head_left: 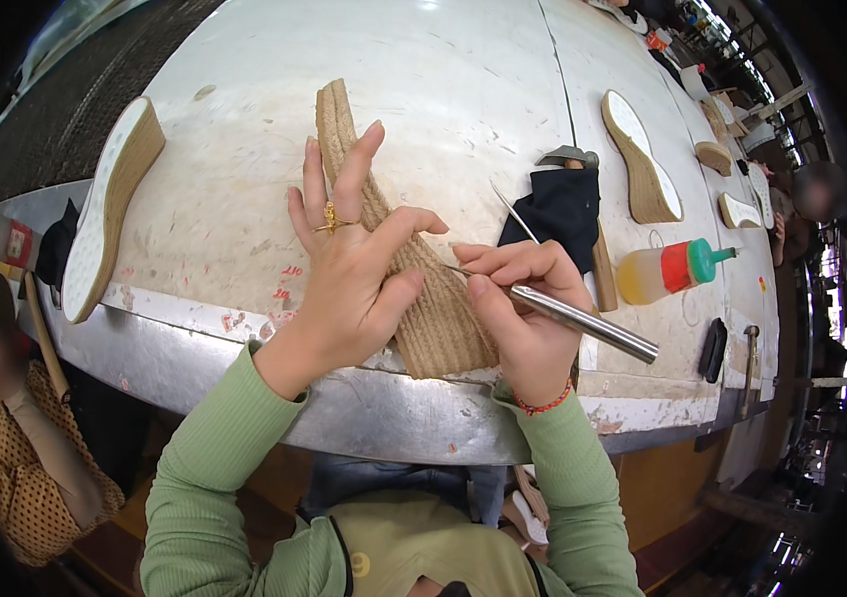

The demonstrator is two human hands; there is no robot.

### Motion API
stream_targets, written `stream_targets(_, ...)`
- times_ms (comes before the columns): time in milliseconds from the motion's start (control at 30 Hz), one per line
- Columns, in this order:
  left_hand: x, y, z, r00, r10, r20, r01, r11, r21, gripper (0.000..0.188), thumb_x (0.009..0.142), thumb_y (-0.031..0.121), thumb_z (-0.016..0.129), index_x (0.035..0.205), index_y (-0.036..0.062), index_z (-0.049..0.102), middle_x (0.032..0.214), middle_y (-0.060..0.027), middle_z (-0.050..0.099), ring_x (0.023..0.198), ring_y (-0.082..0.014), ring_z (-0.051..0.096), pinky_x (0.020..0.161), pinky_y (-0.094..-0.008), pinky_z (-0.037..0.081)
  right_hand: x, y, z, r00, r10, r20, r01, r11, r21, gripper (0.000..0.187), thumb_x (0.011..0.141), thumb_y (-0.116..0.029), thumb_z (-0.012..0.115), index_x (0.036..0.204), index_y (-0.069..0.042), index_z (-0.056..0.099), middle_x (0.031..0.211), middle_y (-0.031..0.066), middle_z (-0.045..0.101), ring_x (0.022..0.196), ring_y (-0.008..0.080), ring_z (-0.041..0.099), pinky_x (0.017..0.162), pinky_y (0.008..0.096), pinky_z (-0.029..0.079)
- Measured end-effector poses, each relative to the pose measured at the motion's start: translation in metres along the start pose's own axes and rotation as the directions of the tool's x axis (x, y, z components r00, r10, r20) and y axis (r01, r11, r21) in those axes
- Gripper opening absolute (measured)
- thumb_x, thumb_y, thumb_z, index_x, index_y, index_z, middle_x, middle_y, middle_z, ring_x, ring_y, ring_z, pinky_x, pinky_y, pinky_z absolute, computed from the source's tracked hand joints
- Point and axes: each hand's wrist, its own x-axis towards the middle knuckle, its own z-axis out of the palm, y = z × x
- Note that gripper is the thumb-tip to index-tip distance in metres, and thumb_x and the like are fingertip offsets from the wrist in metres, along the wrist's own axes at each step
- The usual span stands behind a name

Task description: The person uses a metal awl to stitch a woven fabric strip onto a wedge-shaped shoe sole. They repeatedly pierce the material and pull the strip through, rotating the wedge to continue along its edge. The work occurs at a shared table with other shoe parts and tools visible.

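A tan braided rope-covered wedge sole [428, 318] lies slantwise in front of me at the table's near edge, its narrow end pointing away. Spread fingers of my left hand [349, 239] rest over its left side, the index finger and thumb bent above the braid; I see nothing held in them. My right hand [533, 308] is closed around a slim tool with a shiny metal handle [603, 328], which looks like an awl. Its thin point reaches the sole's right edge near my fingertips.
White-topped wedge soles stand left [115, 209] and right [633, 149]. Right of my hands are a hammer [603, 264], a dark cloth [563, 204], a thin metal rod [515, 211] and a green-capped bottle [662, 271]. A person [35, 438] sits at far left.
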Motion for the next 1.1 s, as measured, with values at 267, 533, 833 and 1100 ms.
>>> stream_targets(267,0.000,-0.004,0.004,1.000,0.018,-0.012,-0.018,0.999,-0.032,0.018,0.075,0.011,0.050,0.089,0.0108,0.061,0.157,-0.0155,0.013,0.141,-0.0505,-0.012,0.103,-0.0700,-0.008,0.010,0.004,0.006,0.996,-0.038,0.076,0.047,0.991,-0.123,0.011,0.076,0.007,0.069,0.079,0.003,0.058,0.087,0.0146,0.070,0.084,0.0163,0.069,0.074,0.0270,0.056)
stream_targets(533,0.000,-0.005,0.004,1.000,0.013,0.005,-0.012,0.999,-0.040,0.016,0.076,0.011,0.051,0.089,0.0095,0.059,0.157,-0.0157,0.013,0.139,-0.0556,-0.008,0.102,-0.0726,-0.003,0.007,-0.002,0.009,0.990,-0.065,0.128,0.106,0.934,-0.342,0.016,0.077,0.011,0.068,0.079,0.001,0.055,0.087,0.0152,0.068,0.088,0.0193,0.068,0.078,0.0289,0.054)
stream_targets(833,0.000,-0.003,0.004,1.000,0.011,0.005,-0.010,0.999,-0.036,0.016,0.079,0.014,0.049,0.089,0.0068,0.060,0.154,-0.0230,0.016,0.143,-0.0377,0.011,0.114,-0.0538,0.001,0.006,-0.003,0.008,0.997,0.003,0.081,0.014,0.977,-0.213,0.018,0.079,0.011,0.065,0.083,0.001,0.052,0.092,0.0170,0.068,0.090,0.0193,0.067,0.079,0.0278,0.054)
stream_targets(1100,0.001,-0.004,0.004,0.999,0.032,-0.009,-0.032,0.999,-0.044,0.016,0.078,0.012,0.048,0.088,0.0057,0.060,0.154,-0.0227,0.017,0.143,-0.0378,0.012,0.114,-0.0519,0.005,0.005,0.001,0.007,0.992,-0.045,0.121,0.076,0.961,-0.265,0.018,0.079,0.012,0.065,0.082,0.000,0.051,0.091,0.0165,0.067,0.091,0.0203,0.067,0.080,0.0285,0.053)
